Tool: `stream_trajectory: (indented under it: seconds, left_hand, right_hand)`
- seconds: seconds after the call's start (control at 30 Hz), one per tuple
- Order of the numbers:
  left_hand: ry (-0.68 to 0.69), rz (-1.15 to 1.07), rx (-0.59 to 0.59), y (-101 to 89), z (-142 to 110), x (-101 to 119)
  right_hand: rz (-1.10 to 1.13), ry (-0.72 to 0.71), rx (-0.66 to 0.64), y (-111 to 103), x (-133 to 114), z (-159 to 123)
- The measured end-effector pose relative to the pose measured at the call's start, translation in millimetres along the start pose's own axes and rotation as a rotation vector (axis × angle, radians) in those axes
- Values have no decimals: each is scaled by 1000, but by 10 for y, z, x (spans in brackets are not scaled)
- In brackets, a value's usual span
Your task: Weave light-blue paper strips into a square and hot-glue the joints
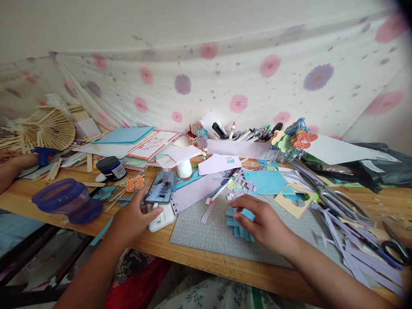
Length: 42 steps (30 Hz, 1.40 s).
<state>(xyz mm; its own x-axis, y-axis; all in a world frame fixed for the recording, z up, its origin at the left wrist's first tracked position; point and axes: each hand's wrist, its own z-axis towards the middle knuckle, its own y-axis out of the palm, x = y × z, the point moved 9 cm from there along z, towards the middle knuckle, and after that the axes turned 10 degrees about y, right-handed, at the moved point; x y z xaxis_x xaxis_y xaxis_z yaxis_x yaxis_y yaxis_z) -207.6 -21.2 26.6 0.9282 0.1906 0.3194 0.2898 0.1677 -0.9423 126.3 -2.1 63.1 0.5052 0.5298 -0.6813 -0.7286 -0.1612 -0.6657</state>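
My left hand is closed around the left side of a white stand, its thumb lying across the front. A phone with a lit screen leans on that stand. My right hand hovers over the grey cutting mat, fingers curved and thumb apart from them. Just beneath it lies a blue piece of paper strips, partly hidden by the fingers; whether they touch it I cannot tell. A white-and-red pen and cut lilac paper bits lie beyond.
Large scissors and lilac strips crowd the right side. A purple translucent container and a dark jar stand at the left. Another person's hand is near a blue glue gun. Pens fill a box behind.
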Motion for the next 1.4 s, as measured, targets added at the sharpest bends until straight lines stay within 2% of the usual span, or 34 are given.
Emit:
stream_trajectory:
  seconds: [0.1, 0.17, 0.23, 0.33, 0.47, 0.7, 0.87, 1.27, 1.4]
  left_hand:
    - [11, -57, 54, 82, -115, -61]
    - [50, -13, 116, 98, -154, -46]
    - [122, 26, 194, 85, -170, 26]
    - [220, 31, 271, 73, -167, 139]
    - [261, 18, 335, 65, -152, 158]
    - [389, 39, 443, 72, -210, 171]
    - [403, 42, 469, 72, -229, 172]
    - [408, 80, 480, 62, -222, 186]
    - [388, 34, 467, 53, -205, 174]
  right_hand:
    - [19, -14, -152, 498, -371, 463]
    - [45, 173, -212, 848, -343, 802]
    - [39, 291, -228, 1125, -268, 1098]
    - [10, 394, -261, 1404, -117, 1413]
    - [-28, 412, -341, 1601, -90, 1580]
    - [-125, 376, -418, 1731, -251, 1582]
    - [-181, 359, -428, 1739, -256, 1567]
    - [-295, 311, -374, 1710, -325, 1554]
    - [-278, 285, -312, 1601, -315, 1527]
